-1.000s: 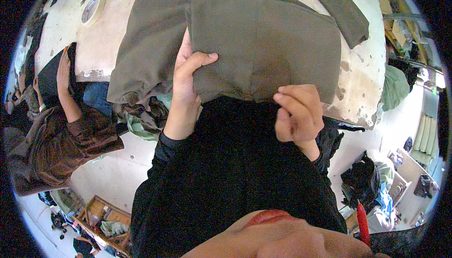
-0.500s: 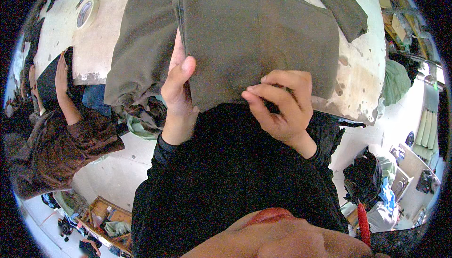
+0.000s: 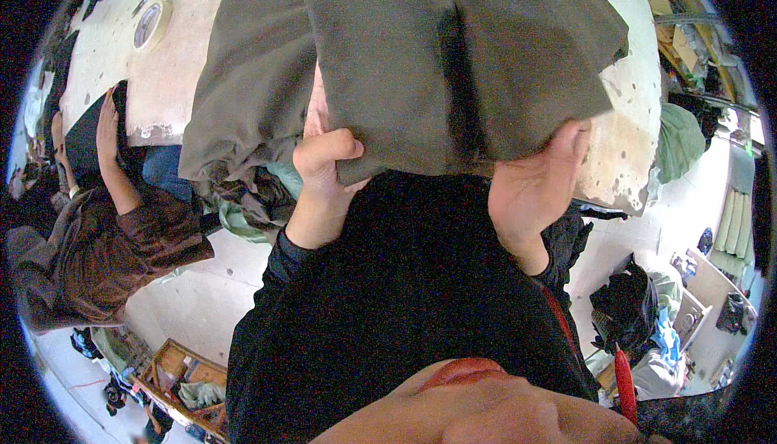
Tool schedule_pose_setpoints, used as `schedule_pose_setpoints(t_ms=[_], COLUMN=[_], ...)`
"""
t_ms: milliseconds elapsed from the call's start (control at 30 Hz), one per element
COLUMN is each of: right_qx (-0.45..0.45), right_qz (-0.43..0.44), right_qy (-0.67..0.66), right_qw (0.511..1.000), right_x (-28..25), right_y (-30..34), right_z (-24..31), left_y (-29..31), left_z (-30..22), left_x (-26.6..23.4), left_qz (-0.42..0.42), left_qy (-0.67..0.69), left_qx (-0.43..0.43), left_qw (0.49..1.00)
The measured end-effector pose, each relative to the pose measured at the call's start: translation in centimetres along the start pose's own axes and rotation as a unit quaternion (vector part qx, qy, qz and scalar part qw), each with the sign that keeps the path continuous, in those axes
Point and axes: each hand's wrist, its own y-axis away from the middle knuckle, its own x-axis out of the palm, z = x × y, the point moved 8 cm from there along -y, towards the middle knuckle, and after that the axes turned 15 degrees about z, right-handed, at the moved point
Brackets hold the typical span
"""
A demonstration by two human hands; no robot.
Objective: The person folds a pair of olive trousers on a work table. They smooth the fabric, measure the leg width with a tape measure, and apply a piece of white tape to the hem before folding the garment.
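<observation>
A folded piece of grey-brown cloth (image 3: 384, 80) lies across both my hands, over a larger garment of the same colour (image 3: 251, 63) spread on the table. My left hand (image 3: 324, 169) pinches the cloth's near left edge, thumb on top and fingers partly hidden behind it. At the near right edge, my right hand (image 3: 538, 193) holds the cloth with its thumb along the edge; its other fingers are out of sight underneath. A dark crease runs through the cloth between my hands.
A tape roll (image 3: 151, 25) rests on the pale, worn table (image 3: 174, 80) at the left. Another person in a brown top (image 3: 133, 242) works at the left. Crumpled cloth (image 3: 247, 209) hangs below the table's near edge. A green bundle (image 3: 680, 143) stands at the right.
My right hand has moved right from the cloth's middle to its near right edge. The cloth has opened out to the right with a dark crease. My left hand has shifted slightly right.
</observation>
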Motion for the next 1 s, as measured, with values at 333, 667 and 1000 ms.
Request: schedule_pose_setpoints(t_ms=[333, 667, 1000], right_qx=[0.053, 0.062, -0.163], right_qz=[-0.095, -0.043, 0.331], right_qy=[-0.16, -0.187, 0.364], right_qw=[0.981, 0.979, 0.856], right_x=[-1.6, -0.8, 6.0], right_y=[0.6, 0.0, 1.3], right_z=[0.2, -0.4, 0.8], left_y=[-0.1, 0.1, 0.5], left_z=[-0.2, -0.5, 1.2], left_x=[-2.6, -4.3, 3.4], left_qz=[-0.002, 0.015, 0.074], left_qy=[0.003, -0.03, 0.033], left_qx=[0.017, 0.033, -0.014], left_qw=[1.0, 0.999, 0.997])
